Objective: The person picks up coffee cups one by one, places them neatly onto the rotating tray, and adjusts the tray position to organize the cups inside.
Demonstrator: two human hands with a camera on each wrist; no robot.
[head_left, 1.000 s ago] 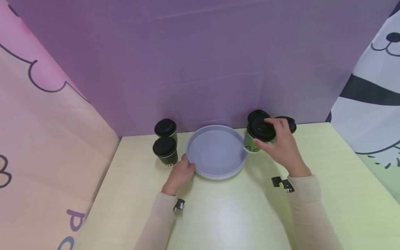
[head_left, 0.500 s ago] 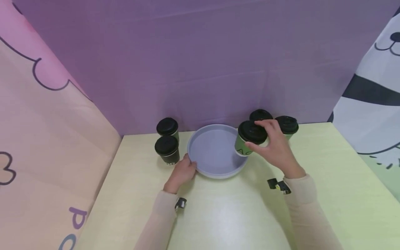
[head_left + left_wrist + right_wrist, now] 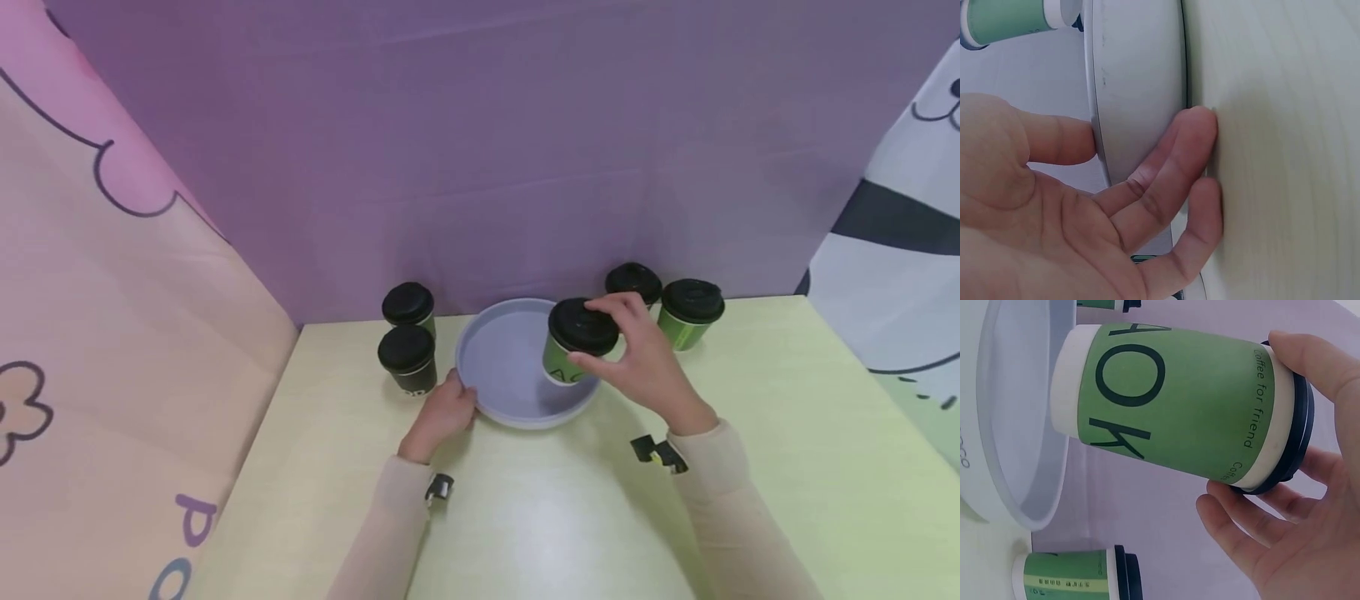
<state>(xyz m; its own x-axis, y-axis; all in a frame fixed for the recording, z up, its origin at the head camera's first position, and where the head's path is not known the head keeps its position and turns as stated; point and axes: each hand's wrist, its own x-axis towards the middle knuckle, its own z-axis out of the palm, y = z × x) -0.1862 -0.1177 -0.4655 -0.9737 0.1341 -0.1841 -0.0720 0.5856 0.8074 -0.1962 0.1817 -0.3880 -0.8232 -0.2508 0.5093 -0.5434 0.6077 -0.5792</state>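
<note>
My right hand grips a green paper coffee cup near its black lid, thumb on one side and fingers on the other. In the head view this cup overlaps the right part of a round grey tray; the right wrist view shows its white base above the tray's rim. My left hand holds the tray's left front edge. In the left wrist view the thumb lies on the rim and the curled fingers are against the outer wall, low by the table.
Two dark-lidded cups, one in front and one behind, stand left of the tray. Right of it are another black-lidded cup and a green cup. A purple cloth wall rises behind the pale table.
My right hand has carried the green coffee cup leftward, away from the two cups on the right and over the tray. My left hand keeps its hold on the tray's edge.
</note>
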